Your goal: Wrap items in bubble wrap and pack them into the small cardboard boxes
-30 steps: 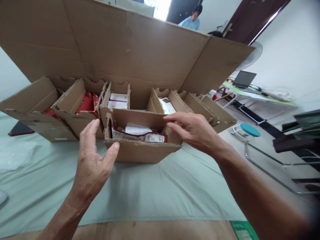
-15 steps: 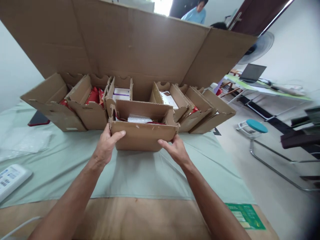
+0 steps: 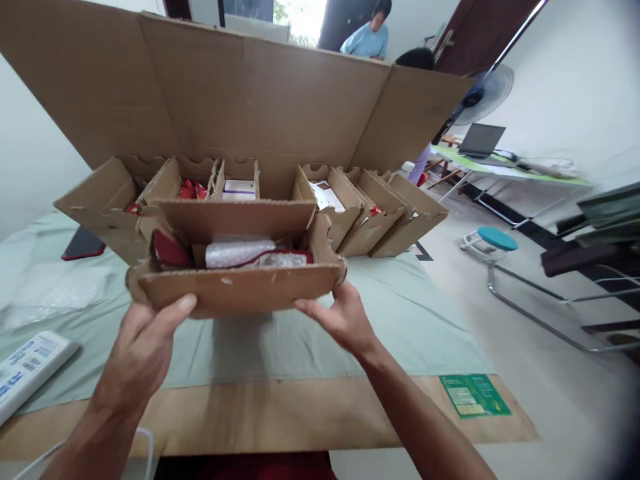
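Note:
Between my two hands a brown cardboard box (image 3: pixel 245 291) is held above the cloth, its open top facing me. My left hand (image 3: pixel 150 337) grips its left end, thumb on the front wall. At the right end my right hand (image 3: pixel 340 317) holds it the same way; the fingers underneath are partly hidden. Inside lie a bubble-wrapped bundle (image 3: pixel 240 253) and a dark red item (image 3: pixel 171 250) whose kind I cannot tell. Behind it stands a row of similar open boxes, among them one with red packets (image 3: pixel 193 190) and one with white cartons (image 3: pixel 239 190).
A tall cardboard panel (image 3: pixel 270 107) rises behind the row. On the green cloth (image 3: pixel 395 320) at left are bubble wrap (image 3: pixel 55 293), a dark tablet-like object (image 3: pixel 83 243) and a white device (image 3: pixel 35 367). A green leaflet (image 3: pixel 475 395) lies front right. A person (image 3: pixel 369 40) is beyond the panel.
The held box has come up, closer to me and leftward, both hands moving with it. Its tilt now shows more of the contents. The camera view has shifted as well.

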### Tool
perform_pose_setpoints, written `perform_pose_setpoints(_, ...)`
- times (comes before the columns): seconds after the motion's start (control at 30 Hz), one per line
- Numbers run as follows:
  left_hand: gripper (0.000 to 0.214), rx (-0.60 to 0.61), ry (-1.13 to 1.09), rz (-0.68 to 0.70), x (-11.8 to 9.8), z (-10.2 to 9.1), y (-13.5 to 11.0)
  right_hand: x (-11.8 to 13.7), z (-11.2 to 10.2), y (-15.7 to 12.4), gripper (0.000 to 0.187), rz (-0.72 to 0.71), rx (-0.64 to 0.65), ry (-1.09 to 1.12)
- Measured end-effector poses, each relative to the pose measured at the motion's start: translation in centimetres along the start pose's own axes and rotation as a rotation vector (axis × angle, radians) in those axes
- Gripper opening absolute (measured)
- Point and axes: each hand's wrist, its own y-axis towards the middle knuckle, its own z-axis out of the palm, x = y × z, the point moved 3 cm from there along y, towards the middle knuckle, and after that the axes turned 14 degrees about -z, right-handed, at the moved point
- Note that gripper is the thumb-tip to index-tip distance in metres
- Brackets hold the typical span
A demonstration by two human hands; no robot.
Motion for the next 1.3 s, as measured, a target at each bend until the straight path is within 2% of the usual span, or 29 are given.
perform_pose_setpoints(0.07,0.023,0.018,-0.040,0.034,-1.8,1.1,1.1,0.0,-0.4,1.4,0.054,-0.033,-0.042,0.001)
perform_pose_setpoints(0.13,0.033,0.074,-0.048,0.039,-2.6,2.9,1.5,-0.1,-1.8,1.1,0.046,-0.017,-0.091,-0.055)
perform_pose_setpoints(0.23,0.045,0.174,-0.035,0.055,-1.7,4.5,0.4,0.1,-4.2,-2.1,0.040,0.039,-0.146,-0.192)
perform_pose_setpoints(0.3,0.042,0.219,0.020,0.015,-0.2,3.9,-1.2,0.9,-4.8,-4.2,0.040,0.049,-0.152,-0.234)
perform_pose_setpoints(0.4,0.026,0.170,0.017,-0.080,1.2,1.0,-2.6,2.0,-2.7,-4.8,0.045,0.024,-0.064,-0.172)
perform_pose_setpoints(0.5,0.018,0.007,-0.102,-0.087,0.2,-1.8,-1.7,2.3,0.6,-2.3,0.054,-0.047,-0.018,-0.063)
perform_pose_setpoints(0.57,0.021,-0.066,-0.174,-0.062,-1.0,-2.1,-0.7,2.1,1.9,-0.7,0.054,-0.082,-0.047,-0.020)
perform_pose_setpoints(0.63,0.030,-0.049,-0.200,-0.064,-1.5,-1.3,0.2,1.6,2.0,-0.4,0.052,-0.079,-0.078,-0.020)
perform_pose_setpoints(0.7,0.047,0.034,-0.194,-0.103,-0.8,0.1,0.7,0.9,1.0,-1.9,0.050,-0.051,-0.092,-0.065)
perform_pose_setpoints(0.8,0.070,0.174,-0.188,-0.179,1.5,2.2,1.3,-0.6,-1.5,-6.5,0.054,-0.022,-0.072,-0.152)
perform_pose_setpoints(0.9,0.073,0.275,-0.150,-0.246,3.3,3.4,2.1,-2.5,-4.1,-10.8,0.062,-0.017,-0.045,-0.165)
perform_pose_setpoints(0.97,0.072,0.289,-0.117,-0.251,3.8,3.6,2.2,-3.9,-5.4,-11.9,0.061,0.010,-0.060,-0.131)
perform_pose_setpoints(1.03,0.070,0.231,-0.103,-0.216,4.1,3.5,1.5,-5.1,-5.9,-11.1,0.062,0.049,-0.078,-0.075)
perform_pose_setpoints(1.1,0.067,0.100,-0.076,-0.194,4.9,3.1,-0.2,-6.1,-5.6,-9.2,0.069,0.088,-0.063,0.010)
perform_pose_setpoints(1.17,0.067,-0.032,-0.030,-0.222,6.3,2.9,-2.5,-6.7,-4.9,-7.4,0.072,0.133,0.008,0.131)
perform_pose_setpoints(1.2,0.071,-0.053,-0.016,-0.260,7.1,3.0,-3.7,-6.9,-4.5,-6.8,0.072,0.155,0.046,0.189)
perform_pose_setpoints(1.3,0.086,0.064,-0.024,-0.293,8.5,4.7,-6.2,-7.0,-3.9,-6.8,0.068,0.182,0.096,0.285)
